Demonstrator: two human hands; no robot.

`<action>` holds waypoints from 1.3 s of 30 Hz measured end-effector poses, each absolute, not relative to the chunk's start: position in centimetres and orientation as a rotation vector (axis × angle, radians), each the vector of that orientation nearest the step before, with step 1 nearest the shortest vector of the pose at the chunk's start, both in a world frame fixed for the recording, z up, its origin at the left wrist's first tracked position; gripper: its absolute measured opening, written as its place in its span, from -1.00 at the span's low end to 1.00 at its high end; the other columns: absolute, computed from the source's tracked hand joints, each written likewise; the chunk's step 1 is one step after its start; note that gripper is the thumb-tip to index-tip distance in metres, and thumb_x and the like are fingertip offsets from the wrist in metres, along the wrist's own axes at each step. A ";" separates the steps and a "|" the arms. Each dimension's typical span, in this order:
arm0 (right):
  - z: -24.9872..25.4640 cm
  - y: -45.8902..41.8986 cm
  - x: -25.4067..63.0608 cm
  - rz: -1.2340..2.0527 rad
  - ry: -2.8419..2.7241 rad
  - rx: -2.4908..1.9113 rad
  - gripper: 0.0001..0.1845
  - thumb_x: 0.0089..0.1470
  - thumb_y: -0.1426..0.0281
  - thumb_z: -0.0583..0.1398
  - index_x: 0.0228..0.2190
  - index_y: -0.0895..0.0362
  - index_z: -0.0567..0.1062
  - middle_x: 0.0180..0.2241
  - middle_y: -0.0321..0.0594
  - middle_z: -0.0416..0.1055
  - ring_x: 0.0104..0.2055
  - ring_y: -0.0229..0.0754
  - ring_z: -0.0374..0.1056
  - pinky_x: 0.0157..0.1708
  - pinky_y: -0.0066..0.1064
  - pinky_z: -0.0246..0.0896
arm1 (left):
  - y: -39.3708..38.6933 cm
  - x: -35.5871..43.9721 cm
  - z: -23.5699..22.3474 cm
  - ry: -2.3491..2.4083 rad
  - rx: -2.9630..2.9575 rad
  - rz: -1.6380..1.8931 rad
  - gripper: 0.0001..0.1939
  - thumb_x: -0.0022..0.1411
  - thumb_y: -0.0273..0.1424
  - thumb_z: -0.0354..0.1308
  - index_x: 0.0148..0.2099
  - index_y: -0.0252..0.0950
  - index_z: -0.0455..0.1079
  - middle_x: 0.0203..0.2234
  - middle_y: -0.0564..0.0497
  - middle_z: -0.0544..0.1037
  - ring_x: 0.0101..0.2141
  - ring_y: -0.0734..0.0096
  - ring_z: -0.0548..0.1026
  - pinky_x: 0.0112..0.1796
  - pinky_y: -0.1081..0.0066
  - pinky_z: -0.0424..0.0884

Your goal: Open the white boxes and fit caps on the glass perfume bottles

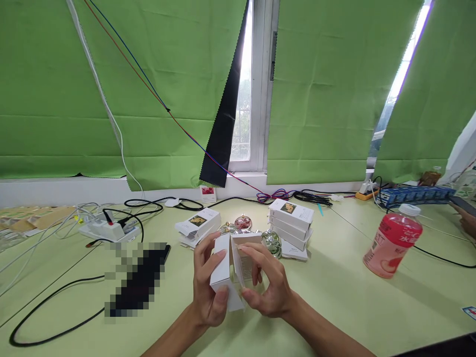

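Between my hands, above the front middle of the table, is a small white cardboard box (222, 265) with its side flap standing open. My left hand (210, 282) is wrapped round the box's left side, thumb low on its face. On the other side, my right hand (269, 282) pinches the open flap with fingers and thumb. Just behind lie round glass ornaments, one red (243, 222) and one green (272, 243), partly covered by my hands and the box. A stack of white boxes (292, 220) stands to their right, and more white boxes (199, 223) lie to the left.
A pink drink bottle (394, 241) stands at the right. On the left are a pixelated dark phone-like object (139, 280), a looped black cable (37, 341) and a power strip (111, 228). Another person's hand (467, 218) shows at the right edge, near a row of blue boxes (414, 195).
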State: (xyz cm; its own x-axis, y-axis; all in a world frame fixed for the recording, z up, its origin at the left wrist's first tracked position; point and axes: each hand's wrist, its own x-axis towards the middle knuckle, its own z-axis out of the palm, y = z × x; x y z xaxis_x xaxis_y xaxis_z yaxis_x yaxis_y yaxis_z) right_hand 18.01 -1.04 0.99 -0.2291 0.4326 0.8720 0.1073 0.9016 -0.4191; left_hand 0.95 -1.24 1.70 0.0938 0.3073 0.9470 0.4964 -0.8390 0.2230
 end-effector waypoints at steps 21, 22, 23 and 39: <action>0.6 -0.7 17.9 0.225 -1.784 -0.328 -0.41 0.27 0.11 0.08 0.23 0.09 0.28 0.03 0.03 0.47 -0.40 -0.19 0.44 -0.68 -0.43 0.24 | -0.6 0.8 1.4 -0.668 -2.212 -1.922 -0.59 0.40 -0.17 -0.08 0.22 -0.09 0.24 0.19 -0.18 0.27 0.19 -0.04 0.28 0.01 -0.07 0.37; 0.6 -0.7 17.9 0.227 -1.786 -0.328 -0.42 0.27 0.11 0.08 0.23 0.09 0.28 0.03 0.02 0.47 -0.40 -0.19 0.44 -0.68 -0.43 0.24 | -0.6 0.8 1.4 -0.675 -2.210 -1.918 -0.59 0.39 -0.16 -0.08 0.22 -0.08 0.24 0.18 -0.18 0.28 0.19 -0.04 0.29 0.01 -0.07 0.37; 0.7 -0.7 17.8 0.229 -1.786 -0.330 -0.42 0.27 0.11 0.08 0.23 0.09 0.28 0.02 0.02 0.47 -0.41 -0.20 0.43 -0.67 -0.43 0.24 | -0.6 0.8 1.3 -0.679 -2.209 -1.914 -0.59 0.39 -0.16 -0.08 0.22 -0.08 0.24 0.18 -0.18 0.28 0.19 -0.03 0.29 0.01 -0.07 0.37; 0.9 -0.7 17.9 0.263 -1.791 -0.314 -0.42 0.25 0.13 0.14 0.23 0.06 0.29 0.06 0.02 0.45 -0.37 -0.19 0.44 -0.68 -0.45 0.25 | -0.7 0.9 1.4 -0.651 -2.219 -1.929 -0.58 0.40 -0.21 -0.07 0.24 -0.12 0.23 0.19 -0.20 0.27 0.20 -0.03 0.27 0.03 -0.06 0.33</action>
State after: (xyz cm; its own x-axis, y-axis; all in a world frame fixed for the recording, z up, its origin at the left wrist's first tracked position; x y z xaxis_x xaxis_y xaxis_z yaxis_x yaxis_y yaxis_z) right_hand 17.90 -0.66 0.89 -0.2262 0.3486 0.9096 0.0725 0.9372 -0.3411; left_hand 0.87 -0.74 1.44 0.0898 0.2340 0.9681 0.4006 -0.8984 0.1800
